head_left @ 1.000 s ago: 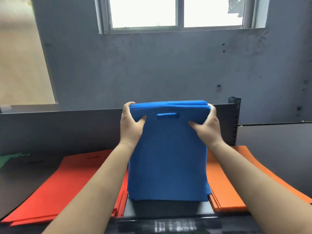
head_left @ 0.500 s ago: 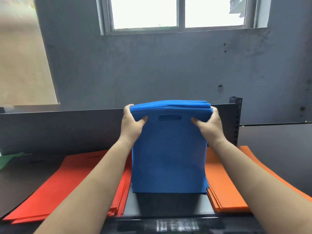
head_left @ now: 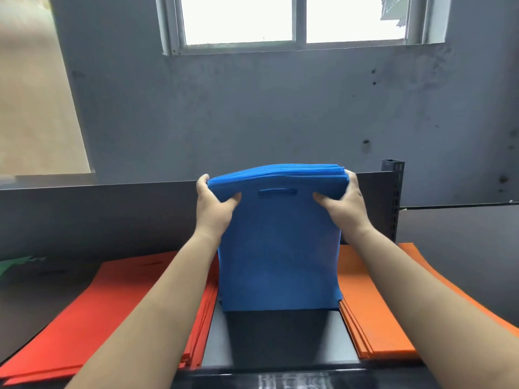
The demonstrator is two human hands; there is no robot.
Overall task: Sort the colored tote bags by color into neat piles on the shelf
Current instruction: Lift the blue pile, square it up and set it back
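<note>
Gripping the blue bags at their top corners, left hand and right hand have raised them slightly; tapping edges even, likely, between red pile and orange pile.

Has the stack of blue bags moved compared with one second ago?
Yes, slightly. The blue bags shifted a little right against the shelf post; their bottom edge looks slightly higher, uncovering more bare shelf in front.

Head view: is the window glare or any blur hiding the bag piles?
Head view: the window is blown out white, but the piles stay readable; the blue stack, held upright by left hand and right hand, throws a dark shadow on the shelf; the label strip at the bottom edge is smeared; wide-angle bending shows at the sides.
</note>
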